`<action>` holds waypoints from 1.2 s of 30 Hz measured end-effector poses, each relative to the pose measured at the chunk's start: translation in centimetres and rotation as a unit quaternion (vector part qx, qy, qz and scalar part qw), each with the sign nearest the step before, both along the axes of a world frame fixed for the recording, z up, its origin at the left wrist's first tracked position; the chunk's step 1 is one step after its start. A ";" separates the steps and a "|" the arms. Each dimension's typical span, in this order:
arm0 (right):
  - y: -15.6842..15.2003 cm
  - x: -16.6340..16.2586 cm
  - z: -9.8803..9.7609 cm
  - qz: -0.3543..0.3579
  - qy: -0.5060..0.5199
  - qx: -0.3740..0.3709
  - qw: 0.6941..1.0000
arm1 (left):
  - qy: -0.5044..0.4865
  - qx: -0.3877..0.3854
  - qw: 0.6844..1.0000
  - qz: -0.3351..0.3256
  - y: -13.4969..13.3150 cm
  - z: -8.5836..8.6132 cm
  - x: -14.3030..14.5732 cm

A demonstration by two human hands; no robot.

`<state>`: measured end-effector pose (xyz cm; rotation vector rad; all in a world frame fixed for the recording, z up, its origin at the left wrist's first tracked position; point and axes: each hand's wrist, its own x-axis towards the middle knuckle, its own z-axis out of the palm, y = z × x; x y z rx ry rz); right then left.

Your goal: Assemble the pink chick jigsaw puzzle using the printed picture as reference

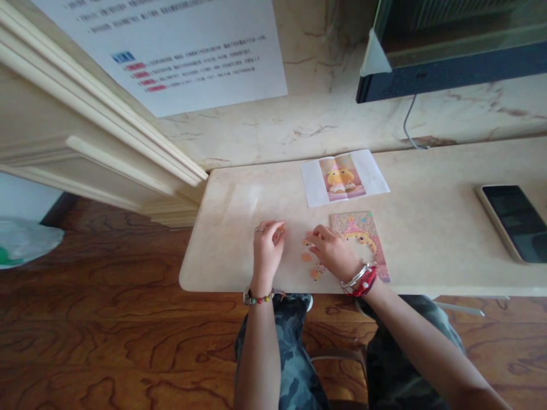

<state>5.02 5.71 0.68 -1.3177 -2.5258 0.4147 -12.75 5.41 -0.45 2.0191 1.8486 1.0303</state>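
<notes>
My left hand [266,250] rests on the marble table [239,228], its fingers curled in a pinch around a small orange puzzle piece [280,230]. My right hand [333,250] lies just to the right, fingers bent down onto several loose orange puzzle pieces [306,257] on the table. Immediately right of that hand sits a partly assembled pink and yellow jigsaw puzzle [361,233]. Behind it lies a printed reference picture [344,177] of a yellow character on white paper.
A smartphone [513,219] lies face up at the table's right side. A cable [408,128] hangs down the marble wall below a dark screen [448,68]. A poster [179,51] hangs on the wall. Wooden floor and a plastic bag [21,242] are at left.
</notes>
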 end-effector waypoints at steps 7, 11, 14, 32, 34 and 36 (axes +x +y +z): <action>-0.1 -1.3 -0.7 0.012 -0.039 0.020 0.999 | -0.005 0.003 1.000 -0.012 0.1 -0.2 0.8; -0.2 0.3 -0.4 0.021 0.007 0.031 0.999 | 0.012 0.009 0.999 -0.034 0.1 -0.1 1.7; 0.5 3.2 0.0 0.002 0.084 0.012 0.996 | 0.046 -0.001 0.997 -0.059 0.1 -0.1 2.4; 1.7 11.2 -0.2 0.022 0.115 -0.025 0.993 | 0.105 -0.030 0.983 -0.145 0.3 0.0 5.1; 1.7 11.3 -0.2 0.023 0.114 -0.033 0.993 | 0.107 -0.033 0.983 -0.146 0.3 0.1 5.2; 1.8 11.5 -0.3 0.021 0.111 -0.041 0.993 | 0.107 -0.032 0.983 -0.147 0.3 0.1 5.2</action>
